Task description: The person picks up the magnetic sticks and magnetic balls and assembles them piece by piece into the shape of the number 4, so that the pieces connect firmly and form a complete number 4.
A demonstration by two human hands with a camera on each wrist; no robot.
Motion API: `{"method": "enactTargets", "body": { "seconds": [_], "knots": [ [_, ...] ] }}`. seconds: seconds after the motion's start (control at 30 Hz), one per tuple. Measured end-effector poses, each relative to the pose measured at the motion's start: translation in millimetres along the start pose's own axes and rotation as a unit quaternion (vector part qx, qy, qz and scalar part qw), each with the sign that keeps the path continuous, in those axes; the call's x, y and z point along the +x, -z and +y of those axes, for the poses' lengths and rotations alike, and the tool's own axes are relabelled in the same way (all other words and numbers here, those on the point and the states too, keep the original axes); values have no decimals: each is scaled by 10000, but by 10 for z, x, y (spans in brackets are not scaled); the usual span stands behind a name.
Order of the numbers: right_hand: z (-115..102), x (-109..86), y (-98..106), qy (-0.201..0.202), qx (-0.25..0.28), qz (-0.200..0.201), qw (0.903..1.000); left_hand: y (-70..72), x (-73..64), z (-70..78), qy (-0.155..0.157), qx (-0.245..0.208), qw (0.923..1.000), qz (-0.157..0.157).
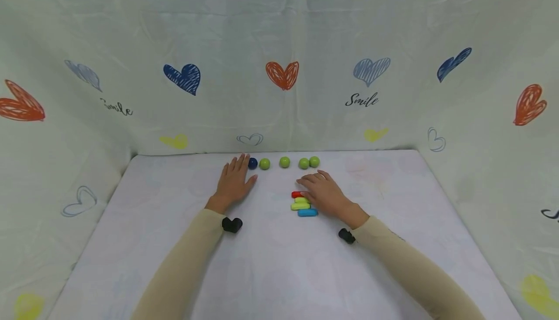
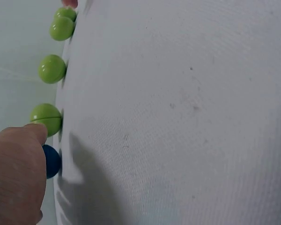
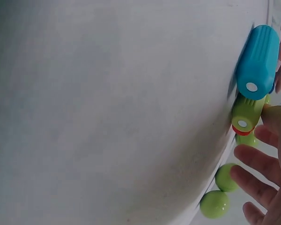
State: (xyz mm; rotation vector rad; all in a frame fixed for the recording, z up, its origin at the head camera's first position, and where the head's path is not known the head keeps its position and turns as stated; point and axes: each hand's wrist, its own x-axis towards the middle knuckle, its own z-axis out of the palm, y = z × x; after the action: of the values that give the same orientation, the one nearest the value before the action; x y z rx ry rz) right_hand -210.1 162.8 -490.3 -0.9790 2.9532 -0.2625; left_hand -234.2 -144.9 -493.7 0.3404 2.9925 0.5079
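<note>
My left hand (image 1: 232, 184) lies with straight fingers at the far side of the table, fingertips right beside a dark blue ball (image 1: 253, 163). To the right of that ball, several green balls (image 1: 285, 162) stand in a row, the last two close together. My right hand (image 1: 325, 195) is over a small group of short, thick, marker-like sticks, its fingers spread and thumb at a yellow-green stick (image 3: 248, 112). A red stick (image 1: 297, 194) is partly hidden by that hand; another yellow-green stick (image 1: 300, 207) and a blue stick (image 1: 307, 212) lie nearer.
A white cloth covers the table (image 1: 262, 271). Behind it, along the far edge, hangs a white curtain (image 1: 323, 116) printed with hearts; it also closes off both sides. Each wrist carries a small black camera (image 1: 232, 225).
</note>
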Motion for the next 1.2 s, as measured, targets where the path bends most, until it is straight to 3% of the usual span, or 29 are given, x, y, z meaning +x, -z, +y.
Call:
{"method": "enactTargets", "body": {
  "seconds": [0.2,0.37,0.7,0.9,1.2],
  "knots": [
    [-28,20,-8,105,85,124,9998,-6,5,46,26,40,10000,70],
    [-52,38,16,174,206,134,9995,-4,12,80,27,174,9995,279],
    [-86,91,58,75,264,7,9996,-6,65,100,14,-31,9967,814],
    [-90,104,59,79,214,10,9997,-21,86,130,69,-18,9953,966],
    [-92,95,57,94,210,177,9996,-20,21,123,31,-145,9927,1197]
  ]
}}
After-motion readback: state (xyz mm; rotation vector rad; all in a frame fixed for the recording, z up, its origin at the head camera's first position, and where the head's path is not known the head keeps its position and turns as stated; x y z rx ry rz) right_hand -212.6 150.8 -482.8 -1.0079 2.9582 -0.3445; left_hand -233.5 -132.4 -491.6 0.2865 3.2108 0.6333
